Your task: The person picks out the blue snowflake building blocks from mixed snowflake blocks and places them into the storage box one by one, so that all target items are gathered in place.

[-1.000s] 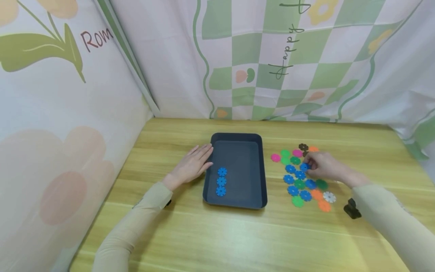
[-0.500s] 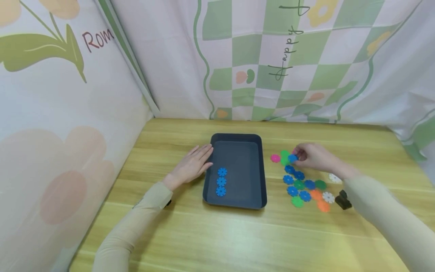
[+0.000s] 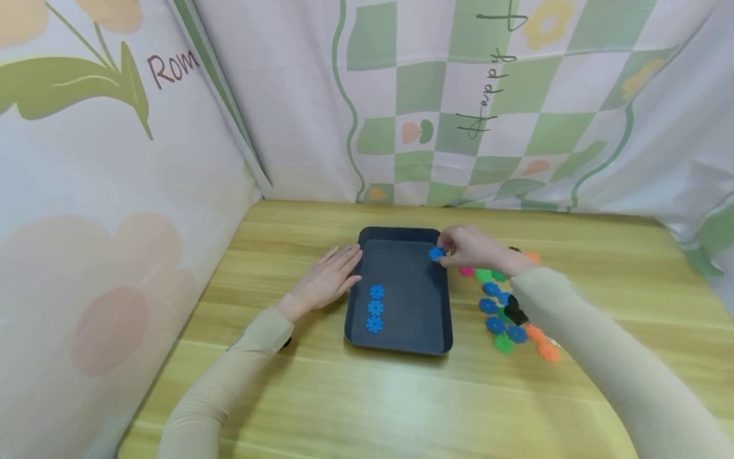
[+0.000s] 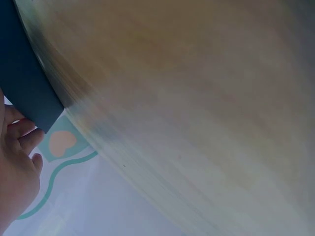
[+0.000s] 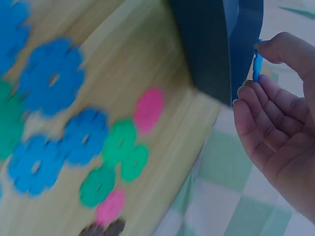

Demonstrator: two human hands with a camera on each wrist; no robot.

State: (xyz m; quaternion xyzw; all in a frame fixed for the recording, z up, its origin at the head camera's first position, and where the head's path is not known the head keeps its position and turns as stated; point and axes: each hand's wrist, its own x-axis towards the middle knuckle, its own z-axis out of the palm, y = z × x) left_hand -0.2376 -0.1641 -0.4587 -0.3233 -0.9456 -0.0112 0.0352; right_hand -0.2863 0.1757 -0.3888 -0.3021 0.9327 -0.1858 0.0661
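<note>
A dark grey tray (image 3: 410, 290) lies on the wooden table, with three blue snowflake discs (image 3: 375, 308) lined up in a column at its left side. My left hand (image 3: 323, 282) rests against the tray's left rim, fingers straight; the left wrist view shows its fingers (image 4: 22, 130) by the tray's edge. Over the tray's far right corner, my right hand (image 3: 473, 247) pinches another blue snowflake disc (image 3: 437, 254) between thumb and fingers. In the right wrist view that pinched disc (image 5: 257, 66) is seen edge-on.
Right of the tray lie loose snowflake discs: several blue ones (image 3: 495, 325), green ones (image 3: 504, 344), orange ones (image 3: 548, 352) and a pink one (image 3: 467, 271). My right forearm (image 3: 596, 338) hides part of this pile. A printed curtain (image 3: 418, 159) hangs behind the table.
My right hand has lifted a blue snowflake disc from the pile and carried it left to above the tray's far right corner. The left hand has stayed at the rim.
</note>
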